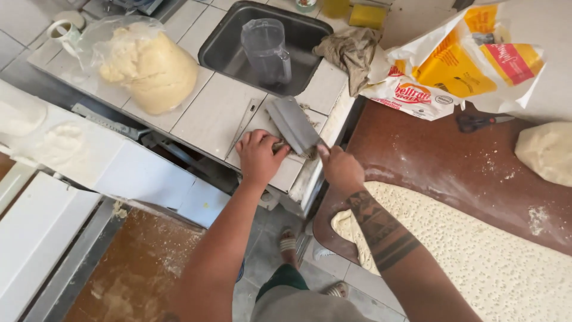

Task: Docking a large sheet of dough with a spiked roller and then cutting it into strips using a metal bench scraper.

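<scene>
My right hand (339, 169) grips a metal bench scraper (293, 124) by its lower edge and tilts the blade over the tiled counter (214, 113). My left hand (258, 156) rests on the tile beside the blade, its fingers curled around a small scrap of dough (280, 145) at the scraper's foot. A sheet of rolled, dimpled dough (476, 250) lies on the brown worktop (429, 155) to my right.
A steel sink (229, 50) with a clear measuring jug (266, 50) sits behind the scraper. A bagged dough lump (149, 68), a crumpled cloth (351, 53), a torn flour bag (453, 65), scissors (476, 122) and another dough lump (548, 152) surround it.
</scene>
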